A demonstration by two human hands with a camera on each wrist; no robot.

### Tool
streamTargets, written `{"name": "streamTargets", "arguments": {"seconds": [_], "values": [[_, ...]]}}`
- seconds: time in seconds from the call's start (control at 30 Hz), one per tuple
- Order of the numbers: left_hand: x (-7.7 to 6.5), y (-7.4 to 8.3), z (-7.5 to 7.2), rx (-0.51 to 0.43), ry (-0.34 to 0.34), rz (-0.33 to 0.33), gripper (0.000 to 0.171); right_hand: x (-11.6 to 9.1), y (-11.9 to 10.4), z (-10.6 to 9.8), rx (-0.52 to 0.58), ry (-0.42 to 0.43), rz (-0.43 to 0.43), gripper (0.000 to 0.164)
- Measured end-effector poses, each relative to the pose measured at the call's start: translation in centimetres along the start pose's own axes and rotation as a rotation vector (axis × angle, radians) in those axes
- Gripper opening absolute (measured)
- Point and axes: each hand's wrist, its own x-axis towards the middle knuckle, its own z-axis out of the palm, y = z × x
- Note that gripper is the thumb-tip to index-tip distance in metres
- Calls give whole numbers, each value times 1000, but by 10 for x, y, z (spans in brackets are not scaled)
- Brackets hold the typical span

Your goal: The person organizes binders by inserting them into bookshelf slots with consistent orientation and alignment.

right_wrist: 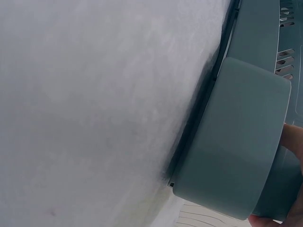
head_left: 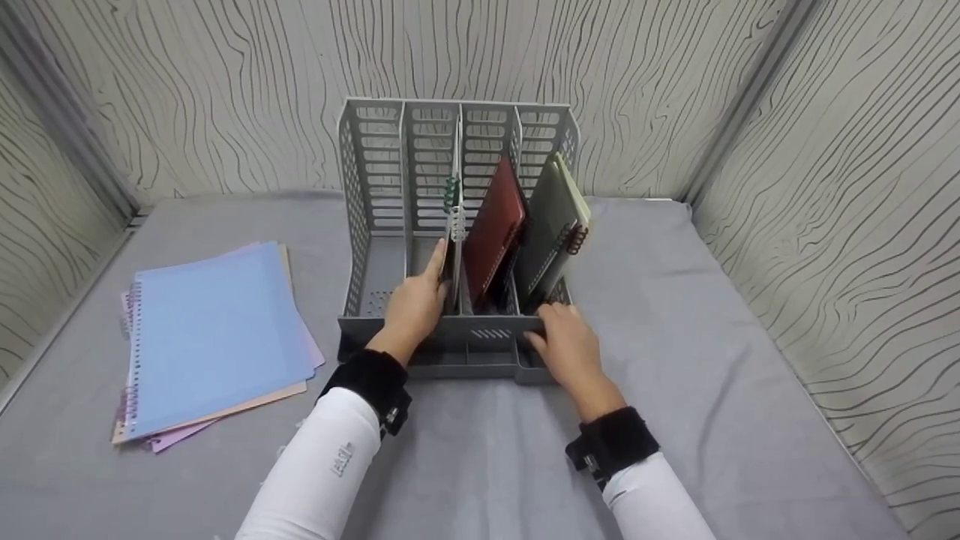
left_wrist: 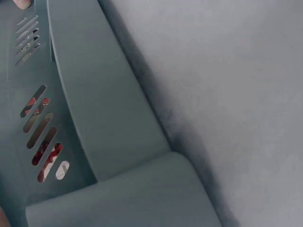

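Note:
A grey desktop file rack (head_left: 489,324) with upright dividers stands in the middle of the table. My left hand (head_left: 415,306) reaches over its front into the second slot from the left, index finger straight against thin spiral notebooks (head_left: 457,187) with green and white coils. Its thumb is hidden. On the front right corner of the rack, my right hand (head_left: 570,341) grips the front panel, thumb outside and fingers over the top edge. A red spiral notebook (head_left: 493,229) leans in the third slot. The rightmost slot holds a dark grey notebook (head_left: 547,225) and a pale yellow-green one (head_left: 574,193).
Left of the rack lies a loose stack of spiral notebooks, a blue one (head_left: 217,337) on top with pink and tan ones beneath. A shallow tray (left_wrist: 104,94) runs along the rack's front. Grey cloth (head_left: 720,360) covers the table, with patterned walls (head_left: 255,82) around it.

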Motion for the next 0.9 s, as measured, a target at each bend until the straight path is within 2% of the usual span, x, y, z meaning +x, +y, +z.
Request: {"name": "streamTargets", "arguments": {"seconds": [0.2,0.37,0.47,0.57,0.63,0.73,0.8,0.9], "values": [[-3,0,-5,31,-50,0,60,-1,-2,2,17,23,-12,23],[-8,-3,-1,19,-96,-17,58,-7,-2,7,9,16,-26,25],[-14,-6,1,-40,-82,11,57,-10,0,10,1,5,-24,25],[-22,-12,-3,-111,-31,68,54,-10,1,10,12,-6,-17,25],[-28,-19,-11,-148,25,106,51,-8,2,9,15,-5,-12,24],[-36,-35,-31,-186,110,126,47,-4,2,6,15,8,-12,24],[-43,-50,-48,-179,164,107,46,-1,2,4,12,16,-15,23],[-57,-82,-74,-114,226,34,45,0,2,1,7,14,-17,24]]}}
